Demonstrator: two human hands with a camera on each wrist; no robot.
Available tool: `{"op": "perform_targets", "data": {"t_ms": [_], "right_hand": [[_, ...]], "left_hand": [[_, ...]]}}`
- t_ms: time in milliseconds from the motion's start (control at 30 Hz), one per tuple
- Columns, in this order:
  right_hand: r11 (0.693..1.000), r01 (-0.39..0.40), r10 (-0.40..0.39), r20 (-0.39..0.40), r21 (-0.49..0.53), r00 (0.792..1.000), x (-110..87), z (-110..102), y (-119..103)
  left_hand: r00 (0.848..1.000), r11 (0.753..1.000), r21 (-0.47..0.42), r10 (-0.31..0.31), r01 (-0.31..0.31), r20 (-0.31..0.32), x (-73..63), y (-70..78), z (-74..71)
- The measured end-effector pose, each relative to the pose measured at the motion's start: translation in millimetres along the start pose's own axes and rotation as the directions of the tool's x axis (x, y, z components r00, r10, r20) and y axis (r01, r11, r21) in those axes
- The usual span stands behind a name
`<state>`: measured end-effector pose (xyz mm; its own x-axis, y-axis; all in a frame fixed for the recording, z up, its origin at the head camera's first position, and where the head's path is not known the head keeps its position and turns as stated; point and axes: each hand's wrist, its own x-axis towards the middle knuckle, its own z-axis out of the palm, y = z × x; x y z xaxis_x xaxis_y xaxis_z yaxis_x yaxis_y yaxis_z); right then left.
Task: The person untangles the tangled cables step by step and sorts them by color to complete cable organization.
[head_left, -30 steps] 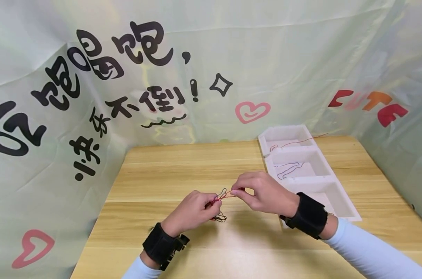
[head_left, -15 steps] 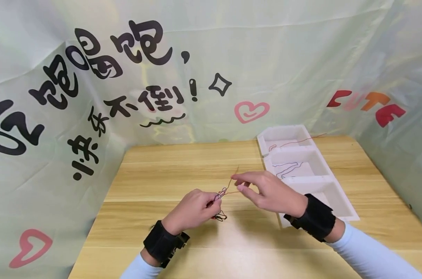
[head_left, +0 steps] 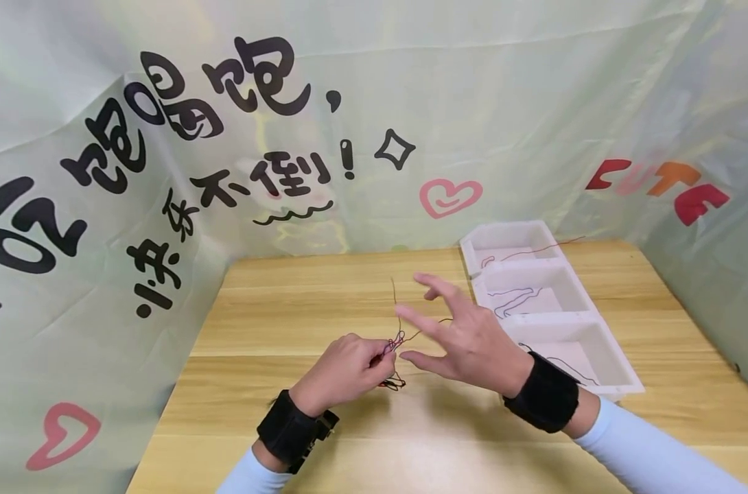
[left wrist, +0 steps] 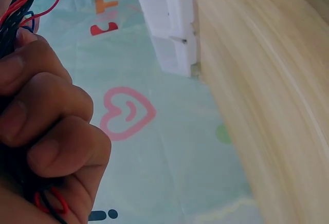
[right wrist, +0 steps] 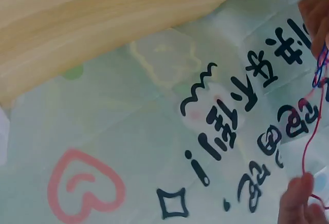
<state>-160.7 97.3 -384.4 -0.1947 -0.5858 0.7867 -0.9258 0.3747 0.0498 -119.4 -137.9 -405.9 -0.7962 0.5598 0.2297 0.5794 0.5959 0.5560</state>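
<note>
My left hand (head_left: 349, 370) grips a bundle of thin wires (left wrist: 23, 3) in black, red and blue, with its fingers curled round them. Loops of the bundle stick out above and below the fist. One loose end stands upright above the hand, and a red wire (right wrist: 311, 136) runs off toward the right hand. My right hand (head_left: 466, 343) is close by with fingers spread and thumb apart. That wire passes by its fingers, and no pinch shows.
At the right stands a white three-compartment tray (head_left: 550, 319). Its far part holds a red wire (head_left: 528, 251), the middle one blue wires (head_left: 516, 298), the near one a black wire (head_left: 574, 367). Printed cloth (head_left: 374, 226) walls the wooden table at the back and sides.
My right hand went from pinching a red wire beside the bundle to spread fingers. A loose end now stands up from the bundle. The left hand keeps its grip, nearly still.
</note>
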Motion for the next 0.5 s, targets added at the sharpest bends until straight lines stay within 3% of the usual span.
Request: {"op": "perform_targets", "data": {"t_ms": [67,133,200,500], "right_hand": [[0.997,0.045,-0.039,0.113,-0.055,0.993,-3.2,0,0],[0.994,0.061,-0.038,0.229,-0.093,0.973,-7.4,0,0],[0.993,0.056,-0.023,0.284,-0.106,0.958,-11.0,2,0],[0.997,0.055,-0.043,0.186,-0.059,0.982,-13.5,5,8]], "left_hand": [[1.000,1.000,-0.006,0.001,-0.001,0.003,-0.1,0.8,-1.2],[1.000,1.000,-0.008,0.003,-0.003,0.007,-0.3,1.4,-2.1],[1.000,1.000,-0.001,0.011,-0.011,0.008,-0.2,1.9,-2.6],[1.000,0.999,0.049,0.024,-0.023,-0.004,-2.1,1.1,-1.5]]}}
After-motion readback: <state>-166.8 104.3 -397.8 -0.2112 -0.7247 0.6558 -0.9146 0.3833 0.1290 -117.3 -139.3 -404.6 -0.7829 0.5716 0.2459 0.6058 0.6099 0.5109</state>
